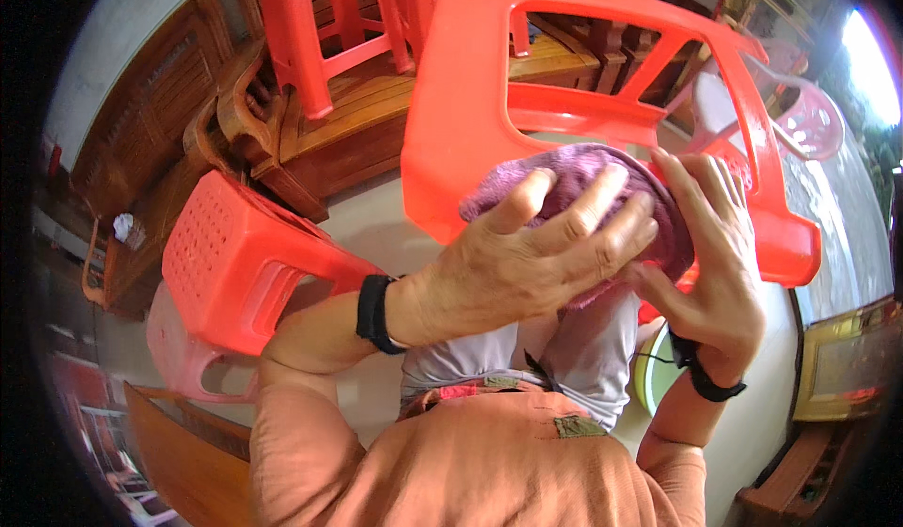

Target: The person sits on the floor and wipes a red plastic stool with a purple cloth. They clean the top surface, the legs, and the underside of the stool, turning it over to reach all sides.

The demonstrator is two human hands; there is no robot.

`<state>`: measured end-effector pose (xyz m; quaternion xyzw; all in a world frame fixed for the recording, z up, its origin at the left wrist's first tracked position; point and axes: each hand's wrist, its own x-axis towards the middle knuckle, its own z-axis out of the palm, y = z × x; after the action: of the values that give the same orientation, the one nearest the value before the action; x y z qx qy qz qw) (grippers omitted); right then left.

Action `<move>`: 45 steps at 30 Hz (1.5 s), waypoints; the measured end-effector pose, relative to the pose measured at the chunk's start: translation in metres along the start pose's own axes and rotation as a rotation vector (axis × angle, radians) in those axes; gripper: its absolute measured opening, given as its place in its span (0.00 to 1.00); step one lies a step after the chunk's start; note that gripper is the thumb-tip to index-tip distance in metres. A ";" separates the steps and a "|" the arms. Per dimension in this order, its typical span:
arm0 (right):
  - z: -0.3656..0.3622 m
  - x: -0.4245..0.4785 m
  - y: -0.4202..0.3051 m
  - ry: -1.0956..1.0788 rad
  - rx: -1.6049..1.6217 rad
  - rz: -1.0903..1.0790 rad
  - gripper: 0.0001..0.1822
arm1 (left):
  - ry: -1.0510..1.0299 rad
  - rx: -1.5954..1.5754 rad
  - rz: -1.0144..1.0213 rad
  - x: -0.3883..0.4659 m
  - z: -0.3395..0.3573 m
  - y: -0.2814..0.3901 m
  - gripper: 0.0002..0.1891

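A purple terry cloth point(578, 167) is bunched against the near part of a large red plastic stool point(458, 110), which is tipped on its side above my knees. My left hand point(564, 237) lies over the cloth with its fingers spread and bent into it. On the cloth's right edge is my right hand point(698, 223), its fingers pointing up and its thumb to the left; whether it grips the cloth or the stool behind is hidden. Both wrists wear black bands.
More red stools stand on a carved wooden bench point(353, 117). At left, a red stool point(211, 259) rests on a pink one point(169, 343). A green-rimmed basin point(656, 372) is beside my right leg. A pink-and-white plastic chair point(811, 117) stands at upper right.
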<state>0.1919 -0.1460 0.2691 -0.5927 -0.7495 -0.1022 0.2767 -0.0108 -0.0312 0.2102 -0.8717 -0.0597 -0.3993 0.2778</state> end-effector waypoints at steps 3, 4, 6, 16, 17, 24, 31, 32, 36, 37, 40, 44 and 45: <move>-0.024 -0.004 0.018 -0.149 0.236 -0.032 0.50 | -0.091 -0.055 -0.048 -0.006 -0.015 -0.027 0.21; -0.027 -0.007 0.016 -0.155 0.221 0.044 0.52 | -0.127 -0.107 -0.079 -0.006 -0.023 -0.040 0.24; -0.017 -0.015 0.014 -0.063 0.097 0.115 0.50 | -0.223 -0.248 -0.149 -0.006 -0.035 -0.070 0.28; 0.006 -0.004 -0.011 0.123 0.084 0.036 0.37 | -0.365 -0.206 -0.197 0.022 0.045 -0.208 0.32; 0.009 -0.004 -0.007 0.131 0.043 0.043 0.37 | -0.410 -0.228 -0.241 0.034 0.047 -0.208 0.31; 0.018 0.010 0.022 0.171 0.006 0.110 0.36 | -0.378 -0.670 -0.243 0.004 0.027 -0.180 0.19; 0.030 0.017 0.029 0.184 -0.236 0.161 0.25 | 0.093 -0.486 -0.440 -0.054 -0.024 -0.061 0.20; 0.027 0.013 0.028 0.162 -0.196 0.184 0.24 | 0.180 -0.403 -0.459 -0.064 -0.022 -0.040 0.20; 0.007 -0.004 0.016 0.191 -0.012 0.239 0.23 | 0.363 -0.041 -0.377 -0.122 0.032 0.020 0.14; 0.001 -0.006 0.012 0.183 0.041 0.258 0.24 | 0.353 0.050 -0.356 -0.130 0.039 0.024 0.14; -0.024 -0.016 -0.005 0.164 0.200 0.296 0.35 | 0.330 0.150 -0.342 -0.148 0.034 0.021 0.16; -0.080 -0.024 -0.027 0.027 0.408 0.421 0.64 | 0.365 0.187 -0.308 -0.091 -0.020 -0.013 0.22; -0.090 -0.022 -0.028 -0.055 0.418 0.461 0.66 | 0.332 0.166 -0.265 -0.078 -0.037 -0.018 0.22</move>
<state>0.1951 -0.2152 0.3367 -0.6798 -0.6074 0.1353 0.3881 -0.0943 -0.0265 0.1810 -0.7526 -0.1598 -0.5642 0.2995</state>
